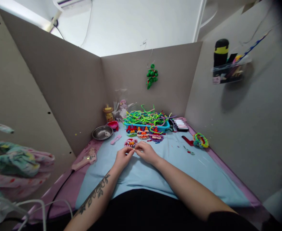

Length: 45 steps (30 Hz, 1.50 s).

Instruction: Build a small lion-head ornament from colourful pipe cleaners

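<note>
Over the middle of the blue cloth, my left hand [124, 157] and my right hand [147, 153] meet at the fingertips. Both are closed in a pinch around something tiny and pale, too small to name. Just beyond them lies a red, white and purple fuzzy piece [130, 143], apparently of pipe cleaners. Behind it sit similar fuzzy pieces: an orange and white one [143, 134], a purple and pink one [156, 137] and a green one [132, 134].
A blue basket [147, 126] heaped with pipe cleaners [145, 117] stands at the back. To the left are a metal bowl [101, 132], a pink clip-like piece [116, 139] and a corded pink glue gun [84, 161]. Yellow-green rings [200, 140] lie right. Grey panels [141, 93] enclose the table.
</note>
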Available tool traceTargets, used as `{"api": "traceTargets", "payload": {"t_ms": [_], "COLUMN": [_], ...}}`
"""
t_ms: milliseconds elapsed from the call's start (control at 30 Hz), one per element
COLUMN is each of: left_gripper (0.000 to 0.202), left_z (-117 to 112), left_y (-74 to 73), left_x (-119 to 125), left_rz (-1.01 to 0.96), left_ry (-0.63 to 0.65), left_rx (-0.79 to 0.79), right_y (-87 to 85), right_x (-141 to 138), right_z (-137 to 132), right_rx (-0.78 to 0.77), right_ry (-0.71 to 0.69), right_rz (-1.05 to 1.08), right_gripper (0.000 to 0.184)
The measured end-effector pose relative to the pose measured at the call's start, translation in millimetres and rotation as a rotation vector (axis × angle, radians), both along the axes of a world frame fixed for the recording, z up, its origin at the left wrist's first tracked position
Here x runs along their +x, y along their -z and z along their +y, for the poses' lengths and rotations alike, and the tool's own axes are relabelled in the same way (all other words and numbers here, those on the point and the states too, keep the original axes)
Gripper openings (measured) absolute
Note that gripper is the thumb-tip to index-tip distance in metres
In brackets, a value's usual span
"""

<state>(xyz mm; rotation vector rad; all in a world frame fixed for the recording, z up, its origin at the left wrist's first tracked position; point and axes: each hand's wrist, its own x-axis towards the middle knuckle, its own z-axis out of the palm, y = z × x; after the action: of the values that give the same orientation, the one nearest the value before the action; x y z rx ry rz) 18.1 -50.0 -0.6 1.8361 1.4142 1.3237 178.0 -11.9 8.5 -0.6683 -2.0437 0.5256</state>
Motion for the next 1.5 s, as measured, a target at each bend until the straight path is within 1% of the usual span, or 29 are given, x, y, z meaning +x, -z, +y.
{"api": "traceTargets", "payload": {"t_ms": [200, 367, 467, 600, 700, 767, 900, 1000, 1133, 1233, 1367, 1433, 1500], "left_gripper": [0.019, 0.019, 0.019, 0.019, 0.017, 0.016, 0.015, 0.015, 0.015, 0.016, 0.020, 0.022, 0.022], "left_z": [1.2, 0.3, 0.3, -0.5, -1.0, -0.7, 0.2, -0.7, -2.6, -1.5, 2.5, 3.6, 3.4], "left_y": [3.3, 4.9, 7.4, 8.3, 7.9, 8.0, 8.4, 7.5, 5.5, 4.3, 2.5, 1.1, -0.2], "left_x": [0.1, 1.5, 1.2, 0.4, 0.5, 0.7, 1.2, 1.5, 1.3, -0.3, -3.2, -3.8, -3.4], "left_rz": [0.084, 0.153, 0.208, 0.278, 0.260, 0.242, 0.246, 0.286, 0.332, 0.271, 0.124, 0.081, 0.071], "left_ry": [-0.014, -0.018, -0.036, -0.043, -0.065, -0.075, -0.072, -0.061, -0.047, -0.035, 0.009, 0.032, 0.043], "left_rx": [0.022, 0.059, 0.123, 0.211, 0.217, 0.208, 0.199, 0.226, 0.275, 0.237, 0.069, 0.022, 0.024], "right_y": [1.5, 2.5, 4.0, 6.2, 6.8, 6.8, 6.4, 5.6, 4.7, 5.1, 5.7, 5.9, 6.3], "right_x": [-0.7, -1.9, -2.3, -3.6, -5.1, -5.9, -5.6, -4.8, -3.7, -2.8, -1.6, -1.3, -1.4], "right_z": [-0.2, 0.6, 3.0, 5.7, 5.0, 3.7, 2.6, 3.2, 4.4, 5.5, 6.0, 6.1, 6.1], "right_rx": [0.002, -0.036, -0.100, -0.221, -0.312, -0.348, -0.315, -0.291, -0.350, -0.328, -0.220, -0.219, -0.254], "right_ry": [0.025, 0.045, 0.068, 0.083, 0.033, -0.007, 0.012, 0.019, -0.022, -0.013, -0.001, -0.015, -0.038], "right_rz": [-0.051, -0.058, -0.038, -0.024, 0.011, 0.025, 0.016, 0.017, 0.018, 0.028, 0.029, 0.028, 0.039], "right_gripper": [0.006, 0.006, 0.006, 0.006, 0.010, 0.014, 0.016, 0.015, 0.011, 0.011, 0.011, 0.011, 0.012]}}
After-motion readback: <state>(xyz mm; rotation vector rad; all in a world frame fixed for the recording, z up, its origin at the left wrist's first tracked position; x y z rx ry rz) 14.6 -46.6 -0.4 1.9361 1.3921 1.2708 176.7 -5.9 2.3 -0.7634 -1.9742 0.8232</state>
